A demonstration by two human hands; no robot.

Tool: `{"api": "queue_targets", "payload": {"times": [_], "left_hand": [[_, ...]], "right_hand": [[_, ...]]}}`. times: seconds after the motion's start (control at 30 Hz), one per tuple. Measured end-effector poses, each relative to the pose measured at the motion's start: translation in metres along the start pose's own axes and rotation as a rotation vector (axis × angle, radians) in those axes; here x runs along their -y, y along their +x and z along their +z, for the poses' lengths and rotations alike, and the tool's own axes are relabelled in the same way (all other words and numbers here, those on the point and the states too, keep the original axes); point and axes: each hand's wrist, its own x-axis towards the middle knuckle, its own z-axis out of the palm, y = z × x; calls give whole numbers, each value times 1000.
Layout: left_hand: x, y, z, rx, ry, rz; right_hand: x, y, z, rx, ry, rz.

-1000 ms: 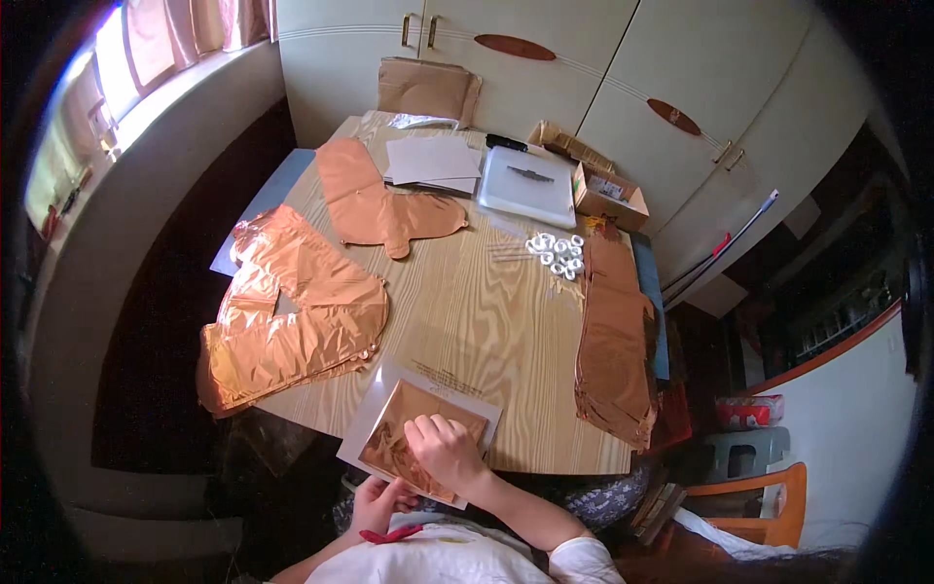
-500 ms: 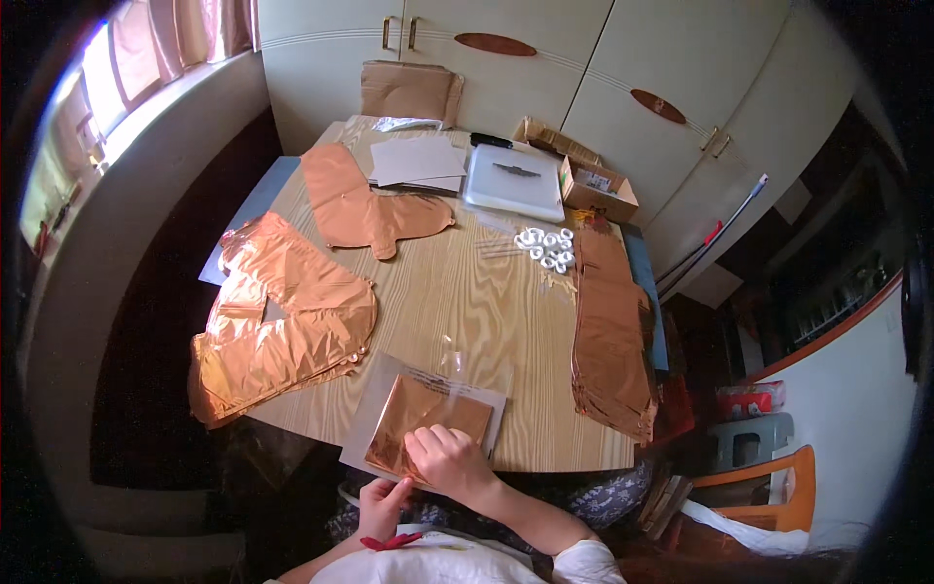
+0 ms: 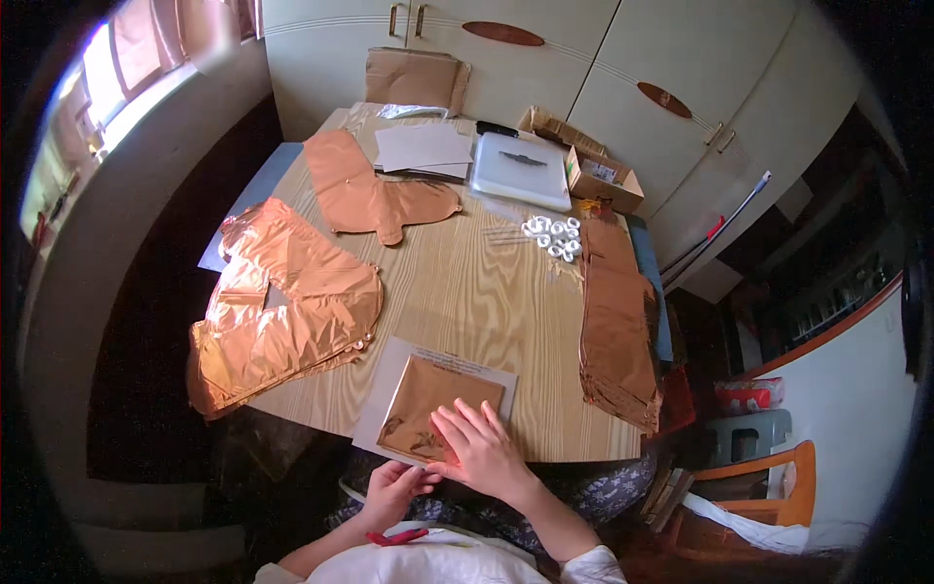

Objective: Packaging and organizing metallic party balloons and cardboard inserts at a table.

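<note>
The right hand [image 3: 479, 450] lies flat on the shiny copper foil sheet [image 3: 438, 407] at the bottom middle; the left hand [image 3: 394, 487] pinches its near edge. It looks thin, light, crinkly, so hold its edges

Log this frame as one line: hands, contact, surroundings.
right hand: flat on folded copper foil | left hand: at card's near edge | table: foil balloons

We sit at a wooden desk [image 3: 457, 292] facing cream cupboards [image 3: 545, 58]; a sunlit window [image 3: 117, 68] left, an orange chair [image 3: 769, 487] right.
</note>
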Motion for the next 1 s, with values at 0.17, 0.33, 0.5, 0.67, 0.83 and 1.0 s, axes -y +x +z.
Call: {"api": "queue_targets", "payload": {"times": [0.17, 0.33, 0.5, 0.67, 0.83, 1.0], "left_hand": [[6, -1, 7, -54, -1, 6], [21, 1, -1, -41, 71, 44], [18, 0, 1, 33, -96, 71], [13, 5, 8, -56, -174, 80], [4, 3, 19, -111, -41, 48], [7, 5, 32, -241, 110, 204]], "right_hand": [[1, -6, -2, 21, -21, 14], [1, -10, -7, 43, -10, -4], [4, -12, -13, 99, -41, -24], [3, -12, -15, 77, 60, -9], [5, -13, -20, 91, 97, -25], [12, -15, -24, 115, 133, -53]]}}
